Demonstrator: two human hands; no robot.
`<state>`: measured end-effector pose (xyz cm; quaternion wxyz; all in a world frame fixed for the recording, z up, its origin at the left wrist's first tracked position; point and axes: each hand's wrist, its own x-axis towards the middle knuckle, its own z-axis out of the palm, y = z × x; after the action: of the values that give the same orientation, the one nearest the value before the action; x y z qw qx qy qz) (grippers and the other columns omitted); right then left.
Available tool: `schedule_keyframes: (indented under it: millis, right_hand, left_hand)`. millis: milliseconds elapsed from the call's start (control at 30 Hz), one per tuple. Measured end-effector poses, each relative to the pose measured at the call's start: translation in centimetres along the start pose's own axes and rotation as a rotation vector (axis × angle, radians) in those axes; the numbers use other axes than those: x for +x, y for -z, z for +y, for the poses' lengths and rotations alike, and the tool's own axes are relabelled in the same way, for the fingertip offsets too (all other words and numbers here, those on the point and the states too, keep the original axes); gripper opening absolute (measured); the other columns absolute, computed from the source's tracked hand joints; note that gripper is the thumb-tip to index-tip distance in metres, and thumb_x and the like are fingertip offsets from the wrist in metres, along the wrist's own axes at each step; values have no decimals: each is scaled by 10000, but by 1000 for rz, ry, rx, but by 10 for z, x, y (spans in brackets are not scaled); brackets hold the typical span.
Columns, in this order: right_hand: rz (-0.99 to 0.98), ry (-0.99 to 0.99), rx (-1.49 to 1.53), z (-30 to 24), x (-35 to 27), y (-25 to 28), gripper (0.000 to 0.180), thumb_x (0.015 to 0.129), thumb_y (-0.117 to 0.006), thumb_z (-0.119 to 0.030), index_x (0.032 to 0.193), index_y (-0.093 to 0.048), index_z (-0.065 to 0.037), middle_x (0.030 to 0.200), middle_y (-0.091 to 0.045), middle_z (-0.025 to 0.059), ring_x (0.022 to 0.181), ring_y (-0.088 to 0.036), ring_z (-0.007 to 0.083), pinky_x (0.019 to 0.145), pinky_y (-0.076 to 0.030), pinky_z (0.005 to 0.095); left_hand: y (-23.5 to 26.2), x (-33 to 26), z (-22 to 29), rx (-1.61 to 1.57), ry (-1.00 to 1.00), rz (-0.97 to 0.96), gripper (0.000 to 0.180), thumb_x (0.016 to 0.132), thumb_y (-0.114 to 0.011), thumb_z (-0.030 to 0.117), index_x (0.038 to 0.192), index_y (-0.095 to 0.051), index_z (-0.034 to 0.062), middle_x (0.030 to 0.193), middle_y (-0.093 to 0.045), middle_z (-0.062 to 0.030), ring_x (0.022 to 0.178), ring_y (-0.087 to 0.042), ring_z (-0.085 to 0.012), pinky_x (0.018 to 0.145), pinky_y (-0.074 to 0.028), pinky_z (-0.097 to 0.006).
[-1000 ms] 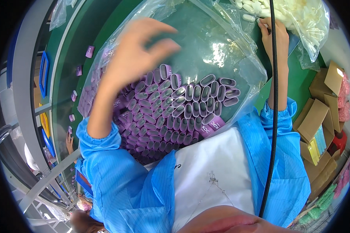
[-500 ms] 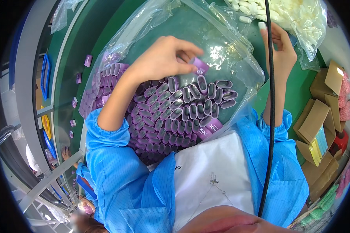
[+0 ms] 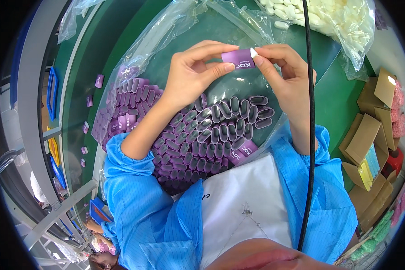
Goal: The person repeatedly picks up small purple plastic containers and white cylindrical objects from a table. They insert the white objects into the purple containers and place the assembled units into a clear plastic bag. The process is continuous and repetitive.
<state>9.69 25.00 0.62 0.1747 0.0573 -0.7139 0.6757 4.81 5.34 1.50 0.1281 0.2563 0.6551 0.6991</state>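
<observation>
My left hand (image 3: 190, 69) pinches a purple oval shell (image 3: 236, 58) between thumb and fingers, holding it sideways above the clear plastic bag. At its right end, my right hand (image 3: 285, 69) grips a small white insert (image 3: 254, 52) between thumb and forefinger. The insert touches the shell's mouth; how far inside it sits is hidden. Below my hands many purple shells (image 3: 200, 148) stand packed together on the clear bag (image 3: 166, 31), most with their oval openings up. A few near my shirt lie on their sides.
White inserts spill from a clear bag (image 3: 357, 40) at the far right of the green table (image 3: 333, 94). A black cable (image 3: 308, 135) hangs across the view. Open cardboard boxes (image 3: 362, 139) stand on the right. Loose purple shells (image 3: 99, 81) lie along the left strip, where another person's sleeve (image 3: 108, 230) shows.
My right hand has come left from near the bag of inserts, bringing the white insert to the shell. My left hand has turned the shell sideways and raised it slightly.
</observation>
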Motion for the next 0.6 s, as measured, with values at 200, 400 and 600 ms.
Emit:
schedule_keyframes:
  millis: [200,400,600]
  right_hand:
    - [21,33,115,4,1,-4,155,814,-720,15,969,-716,10,916,-674,85,781,-626,130,689,-496,239]
    - [-127,133,-93,-4,7,10,183,790,-716,47,970,-716,12,925,-685,103,806,-647,168,696,-510,262]
    - [31,287,-64,15,0,-1,166,787,-711,54,948,-702,17,938,-708,126,845,-673,197,717,-525,283]
  left_hand:
    - [-1,1,1,12,-11,30,315,841,-680,-59,1154,-647,-45,1135,-624,-141,1045,-613,-203,916,-547,-331]
    - [-1,0,-2,-187,175,79,323,855,-675,-41,1174,-630,-57,1121,-657,-141,1029,-642,-200,888,-551,-305]
    - [-4,-1,0,-187,178,78,352,872,-661,-14,1212,-593,-75,1110,-663,-183,1010,-657,-226,914,-554,-366]
